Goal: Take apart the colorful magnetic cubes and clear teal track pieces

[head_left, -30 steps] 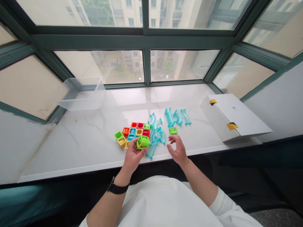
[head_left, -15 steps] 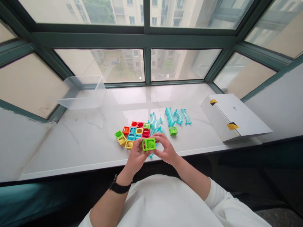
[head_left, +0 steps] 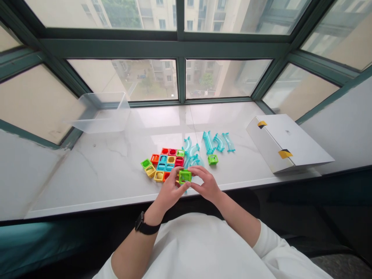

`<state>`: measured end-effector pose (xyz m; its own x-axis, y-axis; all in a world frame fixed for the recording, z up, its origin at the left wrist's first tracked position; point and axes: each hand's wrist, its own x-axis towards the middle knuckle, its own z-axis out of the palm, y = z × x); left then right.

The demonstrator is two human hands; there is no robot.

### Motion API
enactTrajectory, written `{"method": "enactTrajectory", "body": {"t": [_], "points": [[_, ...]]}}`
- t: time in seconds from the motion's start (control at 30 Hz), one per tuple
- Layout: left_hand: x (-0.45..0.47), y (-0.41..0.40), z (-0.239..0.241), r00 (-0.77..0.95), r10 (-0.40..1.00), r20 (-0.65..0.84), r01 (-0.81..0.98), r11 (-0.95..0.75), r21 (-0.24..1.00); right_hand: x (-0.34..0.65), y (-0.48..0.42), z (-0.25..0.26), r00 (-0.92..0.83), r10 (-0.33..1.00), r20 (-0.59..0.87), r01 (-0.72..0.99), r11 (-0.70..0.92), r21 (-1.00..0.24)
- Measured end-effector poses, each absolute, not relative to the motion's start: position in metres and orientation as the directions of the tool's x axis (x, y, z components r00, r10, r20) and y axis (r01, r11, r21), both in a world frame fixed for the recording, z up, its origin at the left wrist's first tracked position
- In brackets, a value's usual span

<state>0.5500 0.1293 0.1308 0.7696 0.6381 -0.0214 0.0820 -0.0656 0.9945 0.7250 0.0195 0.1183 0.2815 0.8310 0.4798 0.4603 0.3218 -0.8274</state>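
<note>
Both hands close the grip, left hand (head_left: 170,192) and right hand (head_left: 207,186) pinching a green cube block (head_left: 185,176) from either side, seemingly just above the near edge of the counter (head_left: 101,182). Just beyond-left of the grip lies a patch of coloured square blocks (head_left: 167,161), beyond-right a small green cube (head_left: 213,159) and teal track pieces (head_left: 216,142); farther right, a white box (head_left: 290,143).

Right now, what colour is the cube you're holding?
Green: the cube shows best in the head view.
</note>
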Motion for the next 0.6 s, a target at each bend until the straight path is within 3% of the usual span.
{"method": "enactTrajectory", "body": {"t": [0.2, 0.47, 0.6], "points": [[0.561, 0.127, 0.128, 0.724, 0.688, -0.047, 0.141, -0.081, 0.987, 0.721, 0.020, 0.120, 0.275, 0.801, 0.532, 0.536, 0.332, -0.776], [0.566, 0.122, 0.135, 0.743, 0.667, 0.054, -0.098, 0.028, 0.995, 0.722, 0.014, 0.119, 0.354, 0.798, 0.488, 0.475, 0.296, -0.829], [0.566, 0.121, 0.136, 0.744, 0.667, 0.043, -0.129, 0.079, 0.988, 0.724, 0.012, 0.120, 0.346, 0.815, 0.464, 0.456, 0.286, -0.842]]}}
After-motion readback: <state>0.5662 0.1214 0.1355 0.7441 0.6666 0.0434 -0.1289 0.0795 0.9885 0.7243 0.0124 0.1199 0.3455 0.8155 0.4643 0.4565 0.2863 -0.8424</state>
